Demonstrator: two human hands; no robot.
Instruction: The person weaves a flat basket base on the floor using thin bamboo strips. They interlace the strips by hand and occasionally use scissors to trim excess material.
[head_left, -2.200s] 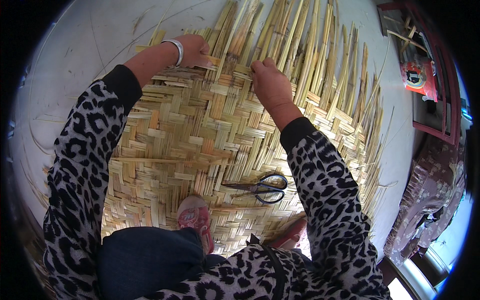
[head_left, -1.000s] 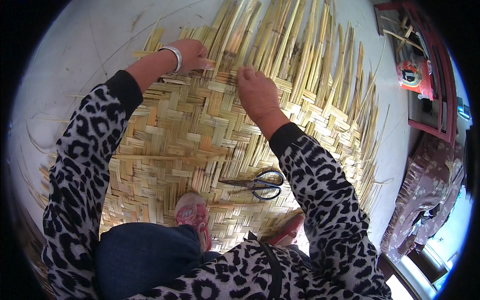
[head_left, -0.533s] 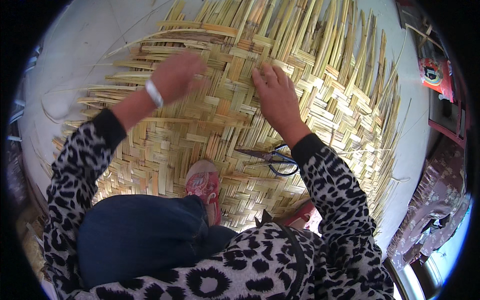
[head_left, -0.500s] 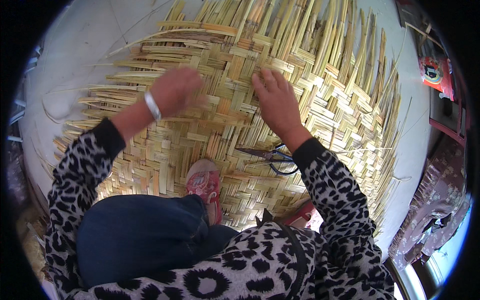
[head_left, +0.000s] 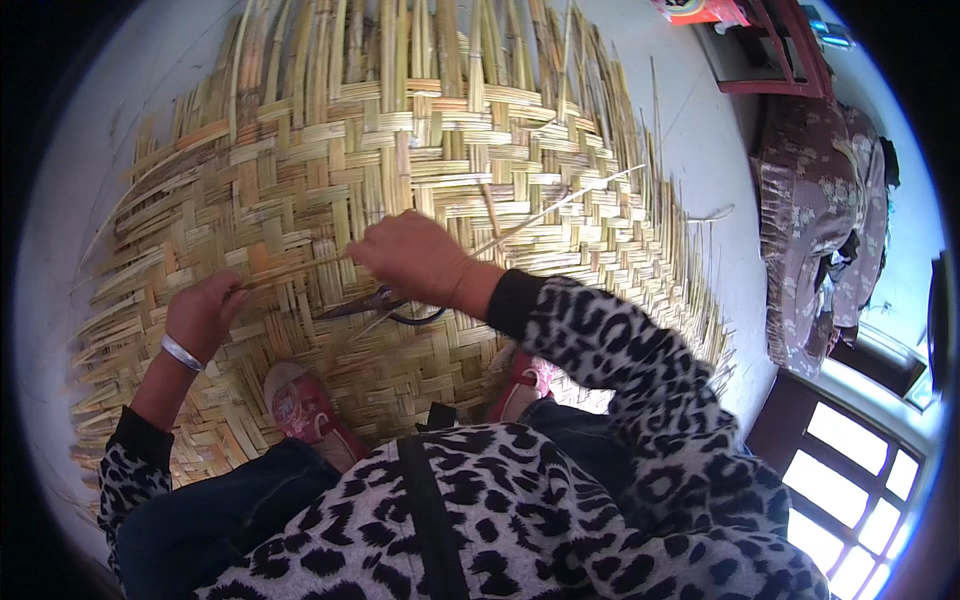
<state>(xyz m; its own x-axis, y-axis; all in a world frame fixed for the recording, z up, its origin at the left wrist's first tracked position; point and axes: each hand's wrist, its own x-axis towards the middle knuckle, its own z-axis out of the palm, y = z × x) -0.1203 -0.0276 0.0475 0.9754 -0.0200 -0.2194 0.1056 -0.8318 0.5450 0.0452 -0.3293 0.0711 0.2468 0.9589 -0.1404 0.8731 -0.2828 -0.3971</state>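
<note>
A thin reed strip (head_left: 296, 268) runs between my hands, over a large woven reed mat (head_left: 440, 385). One end is pinched in the closed fingers of my left hand (head_left: 203, 312), which wears a silver bracelet. Farther along, my right hand (head_left: 415, 258) is closed around the same strip. A pale length sticks out beyond my right hand toward the upper right and seems to belong to it. Dark-handled scissors (head_left: 372, 303) lie on the mat just below my right hand, partly covered by it.
My feet in red shoes (head_left: 310, 405) stand on the mat. Loose reed ends (head_left: 395, 50) fan out along its far edge over the pale floor (head_left: 110, 110). To the right are a fringed, flowered cloth (head_left: 810, 190), a dark red frame (head_left: 790, 50) and a bright paned window (head_left: 850, 490).
Both hands have come down and closer to my body, now gripping a reed strip. My view has turned to the right, so the window shows. The scissors remain on the mat.
</note>
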